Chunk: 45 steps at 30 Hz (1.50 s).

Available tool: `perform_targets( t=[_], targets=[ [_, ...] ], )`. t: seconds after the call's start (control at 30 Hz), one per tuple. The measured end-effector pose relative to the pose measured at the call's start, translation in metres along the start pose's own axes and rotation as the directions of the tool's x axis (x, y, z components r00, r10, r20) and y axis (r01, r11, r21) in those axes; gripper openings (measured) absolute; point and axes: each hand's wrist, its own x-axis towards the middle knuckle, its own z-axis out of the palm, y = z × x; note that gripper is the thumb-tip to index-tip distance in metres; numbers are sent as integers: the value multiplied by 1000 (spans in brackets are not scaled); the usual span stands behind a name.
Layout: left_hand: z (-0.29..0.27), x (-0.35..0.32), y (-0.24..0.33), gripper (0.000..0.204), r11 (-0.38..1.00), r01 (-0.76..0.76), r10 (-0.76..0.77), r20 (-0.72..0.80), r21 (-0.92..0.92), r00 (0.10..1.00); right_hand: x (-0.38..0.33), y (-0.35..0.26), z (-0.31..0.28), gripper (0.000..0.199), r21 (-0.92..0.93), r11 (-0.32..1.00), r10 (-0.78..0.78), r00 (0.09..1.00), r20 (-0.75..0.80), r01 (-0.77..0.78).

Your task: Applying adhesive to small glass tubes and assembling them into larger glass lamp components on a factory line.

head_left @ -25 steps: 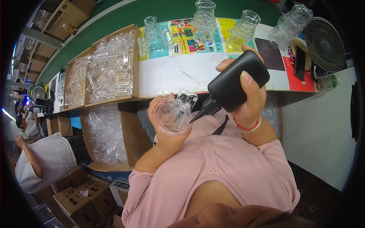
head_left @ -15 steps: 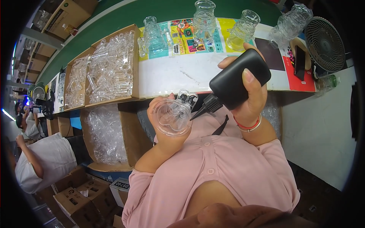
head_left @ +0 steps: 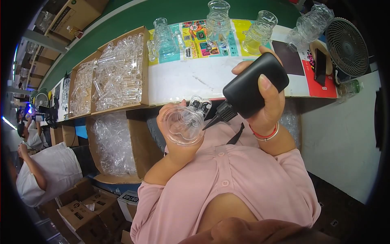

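Note:
My left hand (head_left: pixel 170 126) is closed around a clear glass vessel (head_left: pixel 185 127), its round base turned up and a small looped part at its far side. In my right hand (head_left: pixel 268 99) is a black squeeze bottle (head_left: pixel 256 83), tilted so its narrow pointed nozzle (head_left: pixel 217 114) reaches the right rim of the vessel. Whether the tip touches the glass I cannot tell. Beyond my hands, on the table, stand several clear glass vessels, among them a tall one (head_left: pixel 218 26) in the middle and another (head_left: pixel 260 34) to its right.
A divided cardboard tray (head_left: pixel 145 73) of small glass pieces lies on the left of the table (head_left: pixel 178 83). Below it stands a carton (head_left: pixel 140 150) with clear plastic. A bubble-wrapped piece (head_left: pixel 310 26), a phone (head_left: pixel 320 67) and a fan (head_left: pixel 347 46) are at the right. Someone in white (head_left: pixel 53 171) works at the left.
The black bottle has shifted very slightly to the left, nozzle still at the vessel's rim. My left hand and the vessel stay almost where they were.

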Motion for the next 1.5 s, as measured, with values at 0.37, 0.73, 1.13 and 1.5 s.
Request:
perform_targets(
  t=[0.37, 0.73, 1.13, 1.5],
  targets=[
    [3, 7, 1, 86, 998, -70, 70, -9, -6, 998, 5, -1, 5, 59, 36, 999, 44, 994, -98, -40],
    [5, 5, 5, 55, 996, -80, 79, 16, 37, 997, 2, -3, 3, 58, 0, 999, 36, 999, -32, -36],
    [3, 6, 2, 59, 994, -105, 104, 21, 32, 994, 1, -3, 0, 57, 2, 999, 33, 999, -4, -33],
    [7, 4, -2, 64, 993, -100, 98, -29, -69, 995, -4, -3, 2, 58, 1, 1000, 30, 999, 31, -30]
  ],
)
